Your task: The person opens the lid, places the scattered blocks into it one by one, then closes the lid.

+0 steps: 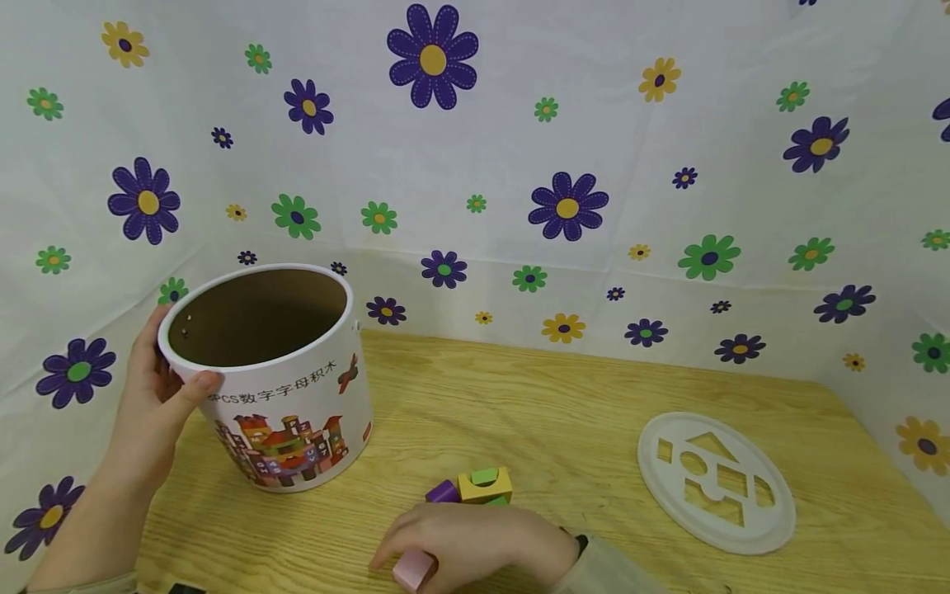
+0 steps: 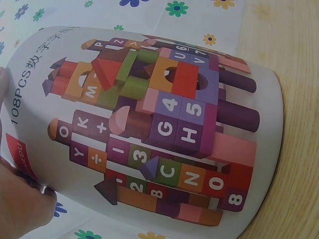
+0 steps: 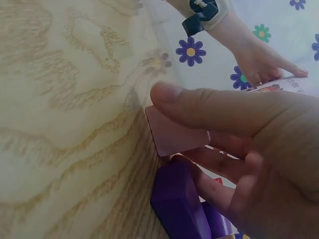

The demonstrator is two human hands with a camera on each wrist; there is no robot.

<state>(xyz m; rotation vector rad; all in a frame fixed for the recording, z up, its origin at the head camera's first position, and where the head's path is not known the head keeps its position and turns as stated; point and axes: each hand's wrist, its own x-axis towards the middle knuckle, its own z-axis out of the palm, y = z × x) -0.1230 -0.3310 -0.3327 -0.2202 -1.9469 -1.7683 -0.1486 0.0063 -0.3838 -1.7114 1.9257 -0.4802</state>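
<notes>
My left hand (image 1: pixel 159 388) grips the rim of an open round cardboard tub (image 1: pixel 293 412) printed with building blocks, thumb over its near edge; the same tub (image 2: pixel 149 129) fills the left wrist view, with my thumb (image 2: pixel 22 199) on its wall. The tub leans toward me on the wooden table (image 1: pixel 519 404). My right hand (image 1: pixel 475 544) lies low at the front of the table, fingers curled round a pink block (image 1: pixel 413 569); that pink block (image 3: pixel 177 134) is pinched under my thumb. A purple block (image 3: pixel 179 204) sits against my fingers.
A purple block (image 1: pixel 443 492) and a yellow arch block with a green piece (image 1: pixel 486 483) lie just beyond my right hand. A white round shape-sorter lid (image 1: pixel 716 483) rests flat at the right. Flowered cloth (image 1: pixel 564 165) walls the back and sides.
</notes>
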